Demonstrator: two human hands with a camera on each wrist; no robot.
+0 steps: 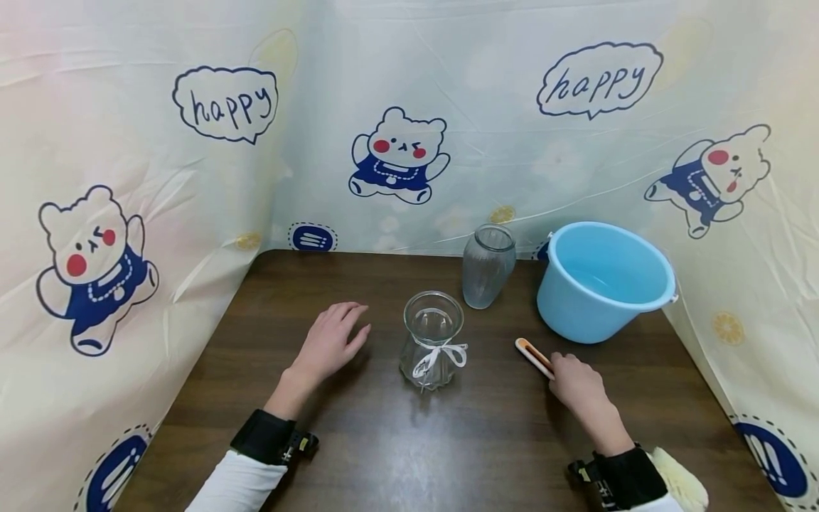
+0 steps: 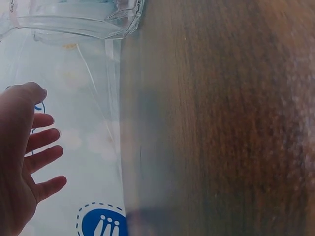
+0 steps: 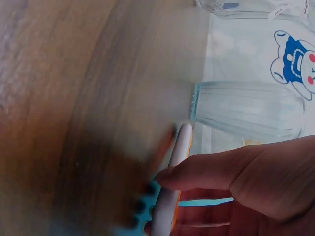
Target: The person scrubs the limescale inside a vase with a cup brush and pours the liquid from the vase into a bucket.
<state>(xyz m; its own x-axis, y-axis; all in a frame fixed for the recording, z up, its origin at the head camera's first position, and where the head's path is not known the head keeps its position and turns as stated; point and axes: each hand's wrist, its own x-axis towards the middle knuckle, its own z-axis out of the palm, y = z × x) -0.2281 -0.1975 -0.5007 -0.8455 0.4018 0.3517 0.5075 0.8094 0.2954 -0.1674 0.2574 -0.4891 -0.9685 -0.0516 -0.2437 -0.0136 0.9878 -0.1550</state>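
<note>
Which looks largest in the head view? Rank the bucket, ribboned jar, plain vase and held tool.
1. Bucket
2. Ribboned jar, plain vase: too close to rank, the jar being nearer
3. Held tool, partly hidden

Slim handheld tool point(image 1: 534, 358), one: elongated, rounded tip, white body with orange inset along one face; exact type unclear. Gripped in the right hand point(image 1: 579, 384), lower part hidden by the fingers, exposed end angled forward and left.

Glass vase point(image 1: 434, 329), one: clear, wide-mouthed, white ribbon point(image 1: 441, 358) bow-tied round neck; upright on brown table point(image 1: 397, 441), near the left hand point(image 1: 329, 341), untouched.
</note>
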